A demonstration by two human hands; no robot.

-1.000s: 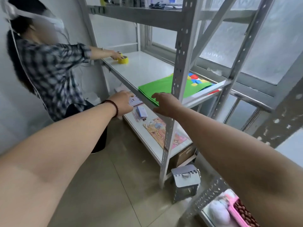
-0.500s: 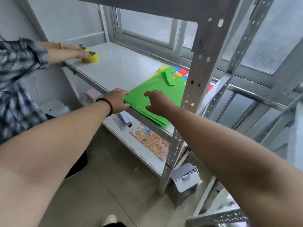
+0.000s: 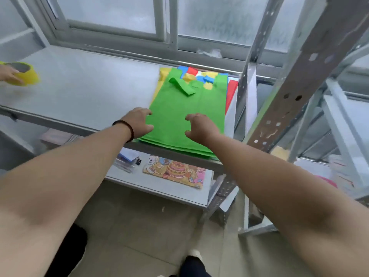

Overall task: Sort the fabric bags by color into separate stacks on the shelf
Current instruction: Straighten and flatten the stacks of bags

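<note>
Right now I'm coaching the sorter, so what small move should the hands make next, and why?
Probably pinch the top green bag at its near edge and lift it off the pile. Both hands sit at that edge: the left hand touches its left side, while the right hand hovers with curled fingers, holding nothing. Yellow, blue and red bags peek out beneath, still unsorted.

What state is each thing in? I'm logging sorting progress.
green bag: flat on top of the pile, handle folded over.
mixed pile: unsorted, yellow, blue, red edges showing beneath.
left hand: on the green bag's left edge.
right hand: fingers curled, over the bag.
</note>
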